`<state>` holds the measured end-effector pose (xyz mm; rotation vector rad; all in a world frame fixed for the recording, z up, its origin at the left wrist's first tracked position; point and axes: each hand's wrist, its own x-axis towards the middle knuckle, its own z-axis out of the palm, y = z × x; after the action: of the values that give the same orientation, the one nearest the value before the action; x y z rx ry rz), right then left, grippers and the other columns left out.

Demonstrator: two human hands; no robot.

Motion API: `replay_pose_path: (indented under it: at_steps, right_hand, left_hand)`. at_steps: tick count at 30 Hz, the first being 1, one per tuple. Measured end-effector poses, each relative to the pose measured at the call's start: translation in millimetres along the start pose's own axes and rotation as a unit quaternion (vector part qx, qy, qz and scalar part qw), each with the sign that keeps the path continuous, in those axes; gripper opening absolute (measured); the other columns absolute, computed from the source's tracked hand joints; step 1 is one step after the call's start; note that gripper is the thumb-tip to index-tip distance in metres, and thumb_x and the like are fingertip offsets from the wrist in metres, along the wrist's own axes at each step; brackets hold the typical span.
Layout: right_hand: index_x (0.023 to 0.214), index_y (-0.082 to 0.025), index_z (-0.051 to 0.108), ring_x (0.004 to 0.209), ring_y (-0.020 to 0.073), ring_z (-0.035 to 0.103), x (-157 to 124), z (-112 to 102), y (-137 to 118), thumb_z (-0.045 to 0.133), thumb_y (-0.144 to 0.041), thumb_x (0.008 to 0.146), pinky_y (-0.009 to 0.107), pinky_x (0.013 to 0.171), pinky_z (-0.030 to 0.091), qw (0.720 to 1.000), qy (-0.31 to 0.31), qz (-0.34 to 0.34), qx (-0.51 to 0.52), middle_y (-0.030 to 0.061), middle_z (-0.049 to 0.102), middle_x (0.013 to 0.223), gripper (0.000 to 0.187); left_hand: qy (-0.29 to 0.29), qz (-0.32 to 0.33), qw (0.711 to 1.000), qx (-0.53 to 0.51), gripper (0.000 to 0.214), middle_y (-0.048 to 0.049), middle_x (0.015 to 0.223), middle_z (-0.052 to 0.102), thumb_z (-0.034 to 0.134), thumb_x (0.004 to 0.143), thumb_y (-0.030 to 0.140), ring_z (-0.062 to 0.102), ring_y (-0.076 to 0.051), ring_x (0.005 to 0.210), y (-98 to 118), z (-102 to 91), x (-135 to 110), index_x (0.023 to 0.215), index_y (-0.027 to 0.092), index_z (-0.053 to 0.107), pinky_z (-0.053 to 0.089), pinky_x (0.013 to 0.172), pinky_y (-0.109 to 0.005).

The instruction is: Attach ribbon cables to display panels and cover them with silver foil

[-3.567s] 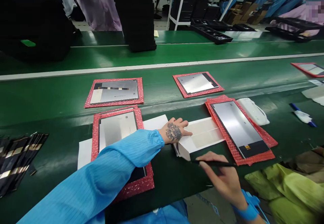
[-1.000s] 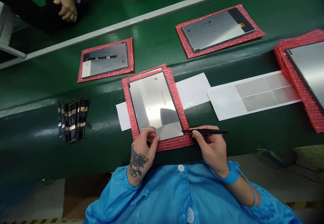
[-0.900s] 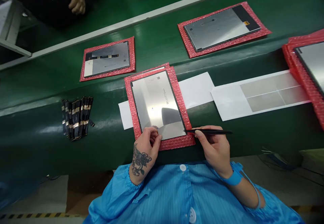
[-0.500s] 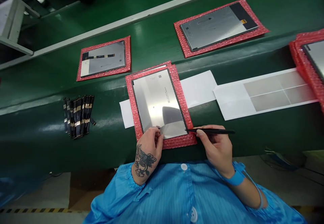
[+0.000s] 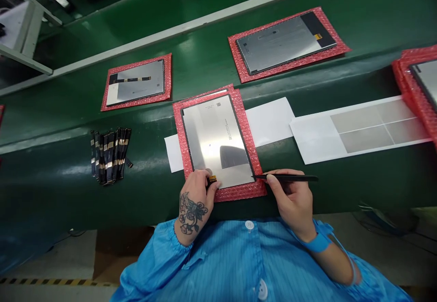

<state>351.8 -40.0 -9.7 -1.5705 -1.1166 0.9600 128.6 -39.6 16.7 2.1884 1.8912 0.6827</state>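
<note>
A silver display panel [image 5: 216, 138] lies on red bubble wrap [image 5: 239, 192] at the near edge of the green belt. My left hand [image 5: 195, 193] rests on the panel's near-left corner, thumb and forefinger pinched on a small gold tab [image 5: 212, 178]. My right hand [image 5: 290, 195] grips a thin black tool [image 5: 290, 178] held level. The tool's tip touches the panel's near-right corner. A white paper [image 5: 271, 119] lies under the wrap.
A white sheet with grey rectangles [image 5: 314, 138] lies to the right. A bundle of black flex strips [image 5: 109, 155] sits to the left. Two more panels on red wrap [image 5: 134, 83] [image 5: 285, 42] lie further back, and another wrap [image 5: 409, 83] is at the right edge.
The grey strip that my left hand held lifted along the panel's near edge now lies flat, and a gold tab shows at my fingertips. The co-worker's hand at top left has left the view.
</note>
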Motion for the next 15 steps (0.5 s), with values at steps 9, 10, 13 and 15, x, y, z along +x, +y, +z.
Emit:
replay_pose_path:
  at_steps: [9, 10, 13, 15]
  right_hand:
    - [0.089, -0.022, 0.067, 0.075, 0.0233, 0.072, 5, 1, -2, 0.074, -0.060, 0.084, 0.037, 0.067, 0.063, 0.999, 0.007, 0.033, 0.002, 0.0064, 0.073, 0.084, 0.038]
    - [0.088, -0.022, 0.067, 0.073, 0.0227, 0.071, 8, 0, -2, 0.076, -0.061, 0.082, 0.037, 0.065, 0.063, 0.999, 0.016, 0.048, 0.013, 0.0059, 0.072, 0.082, 0.041]
    - [0.083, -0.021, 0.067, 0.061, 0.0209, 0.067, 16, -9, -4, 0.082, -0.063, 0.073, 0.041, 0.060, 0.064, 0.992, 0.061, 0.094, 0.063, 0.0026, 0.068, 0.070, 0.046]
    - [0.078, -0.021, 0.067, 0.057, 0.0206, 0.064, 21, -16, -5, 0.087, -0.061, 0.068, 0.047, 0.061, 0.065, 0.987, 0.092, 0.100, 0.082, 0.0023, 0.065, 0.066, 0.046]
  left_hand:
    - [-0.042, 0.216, 0.971, 0.093, 0.059, -0.0171, 0.148, 0.059, 0.043, 0.104, 0.047, 0.049, -0.029, 0.143, 38, 49.2, -3, 0.147, 0.007, 0.049, 0.040, 0.119, -0.046]
    - [-0.052, 0.213, 0.970, 0.107, 0.066, -0.0171, 0.150, 0.057, 0.041, 0.103, 0.054, 0.049, -0.029, 0.144, 38, 54.0, -3, 0.149, 0.006, 0.048, 0.040, 0.119, -0.045]
    - [-0.055, 0.201, 0.972, 0.111, 0.078, -0.0167, 0.154, 0.053, 0.035, 0.100, 0.066, 0.047, -0.030, 0.145, 35, 61.4, -3, 0.150, 0.008, 0.049, 0.039, 0.120, -0.045]
    - [-0.049, 0.198, 0.973, 0.104, 0.082, -0.0158, 0.155, 0.051, 0.033, 0.097, 0.073, 0.046, -0.031, 0.146, 34, 62.9, -4, 0.150, 0.013, 0.051, 0.039, 0.119, -0.047]
